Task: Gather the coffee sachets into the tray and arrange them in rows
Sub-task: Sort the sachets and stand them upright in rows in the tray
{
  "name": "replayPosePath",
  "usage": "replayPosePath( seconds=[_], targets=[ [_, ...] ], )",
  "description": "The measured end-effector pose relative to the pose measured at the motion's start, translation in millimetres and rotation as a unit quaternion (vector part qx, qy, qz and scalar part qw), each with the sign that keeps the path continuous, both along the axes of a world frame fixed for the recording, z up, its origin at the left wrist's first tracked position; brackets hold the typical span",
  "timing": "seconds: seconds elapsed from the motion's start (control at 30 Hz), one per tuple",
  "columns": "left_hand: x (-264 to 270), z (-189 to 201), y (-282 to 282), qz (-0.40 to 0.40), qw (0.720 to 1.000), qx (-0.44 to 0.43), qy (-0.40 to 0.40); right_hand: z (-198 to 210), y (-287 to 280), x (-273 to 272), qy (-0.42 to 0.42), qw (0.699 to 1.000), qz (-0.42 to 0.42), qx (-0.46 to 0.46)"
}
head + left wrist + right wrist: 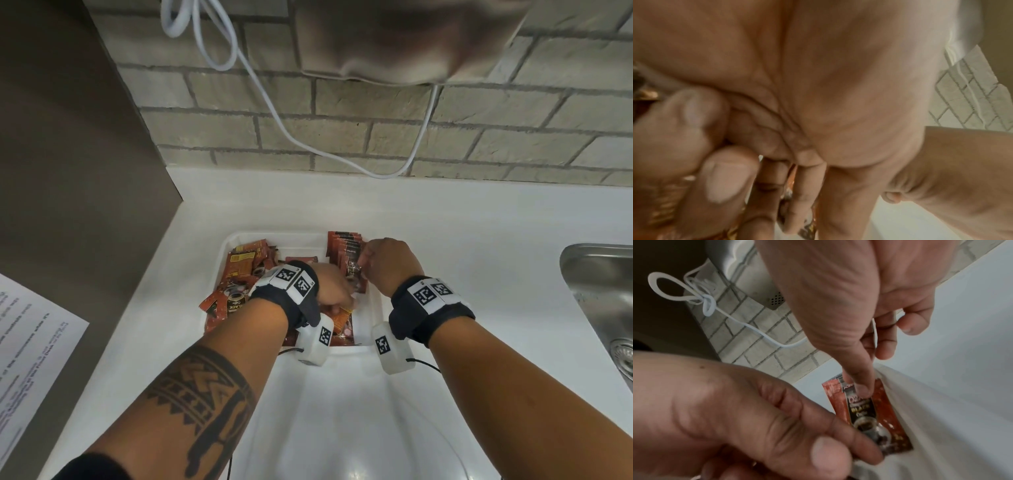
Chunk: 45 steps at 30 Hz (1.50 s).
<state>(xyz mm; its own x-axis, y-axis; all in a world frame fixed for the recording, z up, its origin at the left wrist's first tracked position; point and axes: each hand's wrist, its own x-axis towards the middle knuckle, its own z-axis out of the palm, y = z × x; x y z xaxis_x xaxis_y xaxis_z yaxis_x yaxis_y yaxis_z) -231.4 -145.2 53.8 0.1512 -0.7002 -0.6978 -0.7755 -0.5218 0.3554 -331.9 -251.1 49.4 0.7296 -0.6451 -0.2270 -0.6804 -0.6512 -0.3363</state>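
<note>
Sachets (239,270) mostly lay loose in the tray (371,310); one row (346,248) stood along its right wall. Both hands' fingers (861,386) pinched one sachet (869,415) there. Left heap remained unsorted.

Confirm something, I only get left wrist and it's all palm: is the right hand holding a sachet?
Observer: Yes; right wrist view shows the right hand pinching the top of a red sachet marked BLACK.
Operator: Any row built yet?
Observer: Head view: one overlapping row of sachets along the tray's right side.
Operator: The rest?
Observer: A loose pile on the tray's left, some poking over the rim.
</note>
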Motion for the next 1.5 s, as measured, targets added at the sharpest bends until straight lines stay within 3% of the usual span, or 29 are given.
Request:
replayPosePath(
  seconds=[0.13, 0.57, 0.77, 0.93, 1.1, 1.2, 1.37, 1.5],
  targets=[
    [-3, 1, -2, 0.020, 1.000, -0.019, -0.001, 1, -3, 1, 0.037, 0.999, 0.009, -0.038],
    [-8, -5, -8, 0.083, 0.995, -0.052, 0.030, 5, -8, 15, -0.040, 0.998, -0.039, -0.004],
    [-10, -5, -9, 0.068, 0.995, -0.064, 0.021, 4, -6, 12, -0.061, 0.997, -0.041, 0.007],
    [-11, -9, -11, 0.089, 0.992, -0.081, 0.045, 4, -6, 10, -0.072, 0.997, -0.031, 0.013],
    [-12, -15, -12, 0.160, 0.978, -0.095, 0.094, 6, -5, 9, -0.082, 0.996, -0.035, 0.021],
    [-10, -18, -13, 0.155, 0.978, -0.101, 0.098, 7, -5, 7, -0.083, 0.996, -0.030, 0.025],
    [-8, -9, -10, 0.111, 0.987, -0.093, 0.067, 11, -4, 1, -0.088, 0.995, -0.025, 0.028],
    [16, 6, -5, 0.029, 0.995, -0.076, -0.057, 23, 3, -8, -0.097, 0.994, -0.029, 0.047]
  ],
)
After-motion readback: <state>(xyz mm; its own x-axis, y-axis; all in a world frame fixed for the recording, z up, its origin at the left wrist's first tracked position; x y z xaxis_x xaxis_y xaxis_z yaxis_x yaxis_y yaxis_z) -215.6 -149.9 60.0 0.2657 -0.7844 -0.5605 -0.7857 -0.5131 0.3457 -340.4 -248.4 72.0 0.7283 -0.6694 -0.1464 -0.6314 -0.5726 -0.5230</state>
